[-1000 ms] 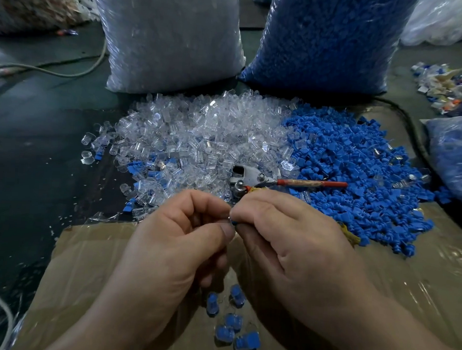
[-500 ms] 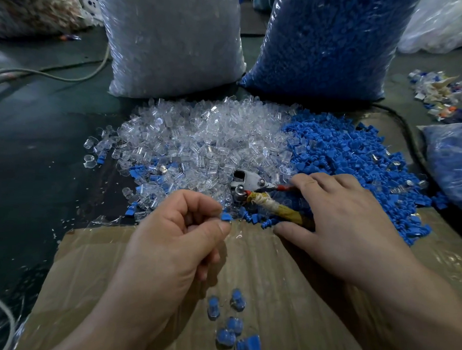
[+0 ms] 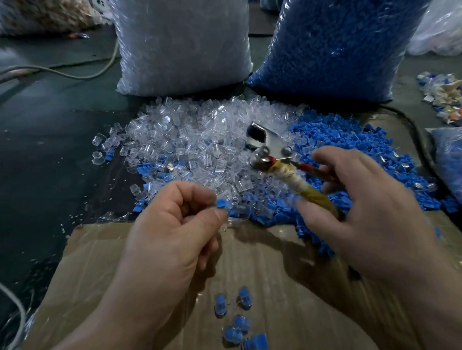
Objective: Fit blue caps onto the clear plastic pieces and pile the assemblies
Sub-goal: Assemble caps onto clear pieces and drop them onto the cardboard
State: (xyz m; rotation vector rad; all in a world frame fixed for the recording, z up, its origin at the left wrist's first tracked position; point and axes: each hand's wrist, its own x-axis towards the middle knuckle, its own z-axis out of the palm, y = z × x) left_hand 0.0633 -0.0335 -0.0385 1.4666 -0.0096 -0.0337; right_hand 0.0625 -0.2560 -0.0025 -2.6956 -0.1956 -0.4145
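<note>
A heap of clear plastic pieces (image 3: 199, 136) lies in the middle, with a heap of loose blue caps (image 3: 358, 154) to its right. My left hand (image 3: 174, 233) pinches a small piece with a blue cap (image 3: 221, 203) between thumb and forefinger, just in front of the heaps. My right hand (image 3: 360, 215) grips the wrapped handles of metal pliers (image 3: 273, 155), lifted above the heaps with the jaws pointing away and to the left. Several capped assemblies (image 3: 238, 323) lie on the cardboard (image 3: 93, 274) below my hands.
A big bag of clear pieces (image 3: 183, 40) and a big bag of blue caps (image 3: 336, 44) stand behind the heaps. A smaller blue-filled bag (image 3: 458, 163) lies at the right edge. A grey cable (image 3: 57, 72) crosses the dark floor at left.
My right hand left my left hand, reached over to the pliers on the heap, closed on their handles and lifted them. My left hand stayed put with its piece.
</note>
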